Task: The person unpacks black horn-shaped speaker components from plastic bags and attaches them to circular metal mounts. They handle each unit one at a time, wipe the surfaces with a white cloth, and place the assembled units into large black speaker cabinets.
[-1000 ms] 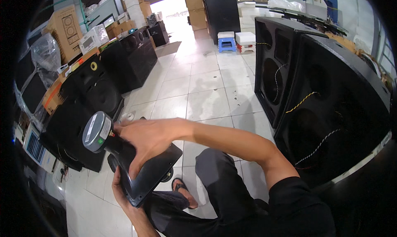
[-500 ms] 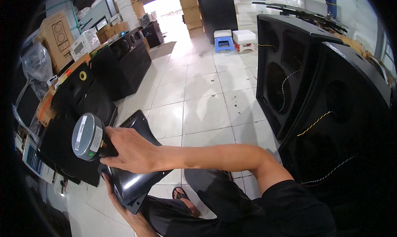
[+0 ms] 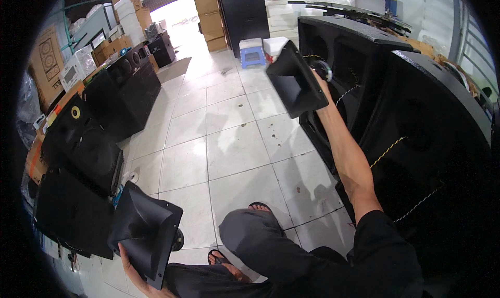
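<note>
Two black speaker horns are in my hands. My left hand (image 3: 136,277), low at the left, grips the edge of one rectangular horn (image 3: 148,230), its flared mouth facing up. A round dark part (image 3: 178,239) shows partly behind it. With my right arm stretched forward, my right hand (image 3: 324,92) holds the other horn (image 3: 296,82) from behind, beside its round driver (image 3: 322,69). Most of those fingers are hidden by the horn. This second horn is in front of the farther black speaker cabinet (image 3: 359,27), whose round openings have twisted wires hanging out.
A nearer black cabinet (image 3: 442,84) stands at the right, with a yellow-black wire (image 3: 388,152) and a grey one. More speakers (image 3: 96,147) and cartons line the left. A blue stool (image 3: 252,56) stands ahead on the tiled floor (image 3: 234,147). My knees and sandalled feet are below.
My right hand has swung from the left side to the far right, carrying a horn with its driver away from the other. The left hand keeps its horn, whose mouth now shows.
</note>
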`<state>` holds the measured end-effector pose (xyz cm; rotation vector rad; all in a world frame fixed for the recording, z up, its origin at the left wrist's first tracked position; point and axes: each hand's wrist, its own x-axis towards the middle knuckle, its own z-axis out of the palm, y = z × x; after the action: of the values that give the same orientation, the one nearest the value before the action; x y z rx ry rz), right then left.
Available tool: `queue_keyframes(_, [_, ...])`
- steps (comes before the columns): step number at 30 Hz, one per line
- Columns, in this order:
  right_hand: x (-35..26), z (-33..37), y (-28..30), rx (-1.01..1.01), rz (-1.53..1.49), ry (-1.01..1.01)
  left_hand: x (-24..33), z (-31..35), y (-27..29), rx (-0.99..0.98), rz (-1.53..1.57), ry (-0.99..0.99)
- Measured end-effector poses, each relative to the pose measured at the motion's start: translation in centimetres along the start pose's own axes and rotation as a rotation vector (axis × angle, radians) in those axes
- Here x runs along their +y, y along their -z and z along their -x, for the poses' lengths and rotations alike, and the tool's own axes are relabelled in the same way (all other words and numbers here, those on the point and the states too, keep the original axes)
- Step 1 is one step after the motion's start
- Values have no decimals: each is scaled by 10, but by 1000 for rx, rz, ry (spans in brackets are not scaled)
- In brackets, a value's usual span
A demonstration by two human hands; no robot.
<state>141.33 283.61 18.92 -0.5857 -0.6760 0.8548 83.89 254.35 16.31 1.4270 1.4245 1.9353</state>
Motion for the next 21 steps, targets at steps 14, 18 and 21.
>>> queue_keyframes(14, [-48,-49,96,269,-429,76,38,11,2,167,-214,277])
queue_keyframes(18, [-59,-44,98,470,-426,282,34,4,-18,226,-136,432])
queue_keyframes(21, [-51,-35,60,933,-51,142,41,7,-6,185,-404,295])
